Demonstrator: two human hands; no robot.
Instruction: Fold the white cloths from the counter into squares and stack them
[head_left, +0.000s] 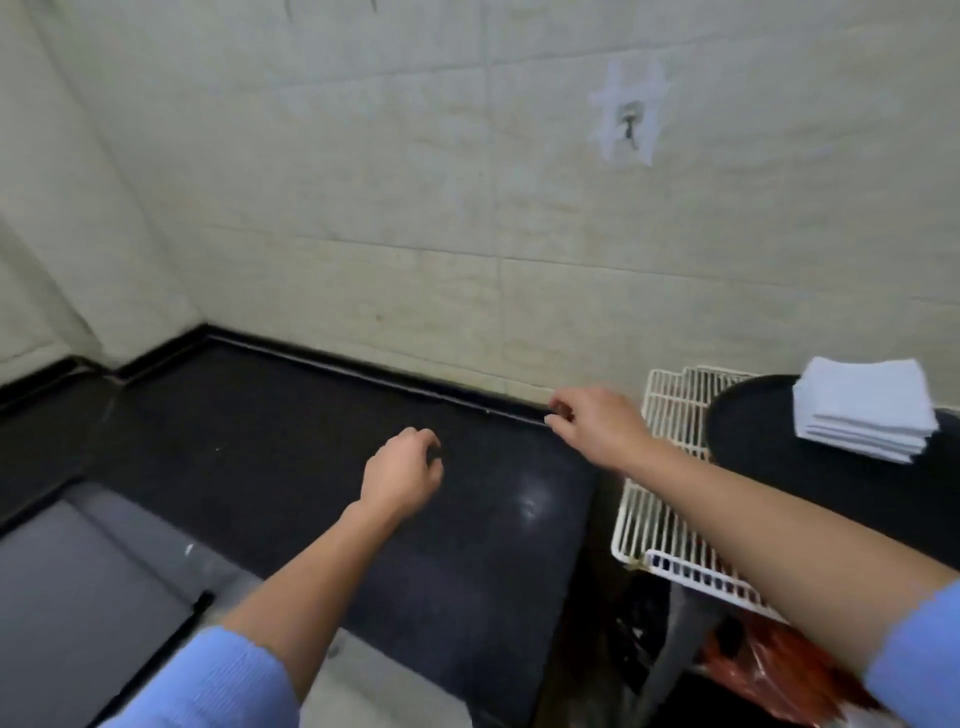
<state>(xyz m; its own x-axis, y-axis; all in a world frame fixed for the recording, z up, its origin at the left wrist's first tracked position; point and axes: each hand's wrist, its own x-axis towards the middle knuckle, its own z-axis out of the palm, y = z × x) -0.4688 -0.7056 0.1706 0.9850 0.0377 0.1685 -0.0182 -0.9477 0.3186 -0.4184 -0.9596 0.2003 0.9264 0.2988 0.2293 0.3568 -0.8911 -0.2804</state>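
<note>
My blue knit sleeves (208, 680) sat lowest in frame. My left hand (402, 475) and right hand (597, 426) hung loosely curled, grasping nothing, over the glossy speckled black counter (291, 441). The soft white cloths (865, 410) lay stacked as squares at right, on a round black tray (753, 431) atop a wire rack (670, 395); my right forearm, passing close, could knock that stack askew

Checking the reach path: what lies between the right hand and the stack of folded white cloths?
Head view: the white wire rack, then the near part of the black tray bearing the stack.
</note>
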